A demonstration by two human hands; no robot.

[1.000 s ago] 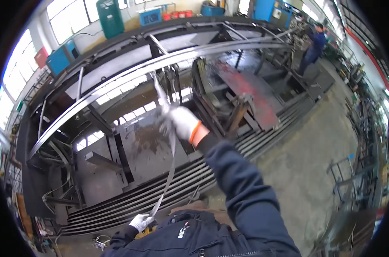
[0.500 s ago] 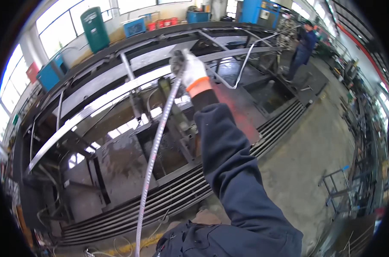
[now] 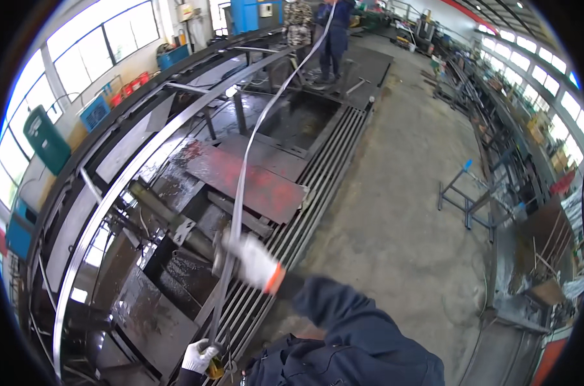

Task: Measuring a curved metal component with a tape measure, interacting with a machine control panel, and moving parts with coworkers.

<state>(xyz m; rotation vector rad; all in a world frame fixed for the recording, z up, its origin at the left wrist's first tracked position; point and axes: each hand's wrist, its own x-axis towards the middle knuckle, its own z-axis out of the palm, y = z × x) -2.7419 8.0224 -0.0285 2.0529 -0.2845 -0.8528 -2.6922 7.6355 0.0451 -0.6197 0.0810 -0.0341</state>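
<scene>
At far left, a green tank [image 3: 46,140] stands below the windows. The bar [image 3: 113,193] curves from lower left toward upper centre. The left hand [image 3: 198,356] is closed on the yellow case [image 3: 215,368]. From there the tape [image 3: 242,177] extends upward, passing above the red-stained plate [image 3: 276,186], to a co-worker [image 3: 334,48] in blue. The right hand [image 3: 256,262], blurred, is at the tape; its grip cannot be determined. A blue-tipped stand [image 3: 469,207] is at right.
</scene>
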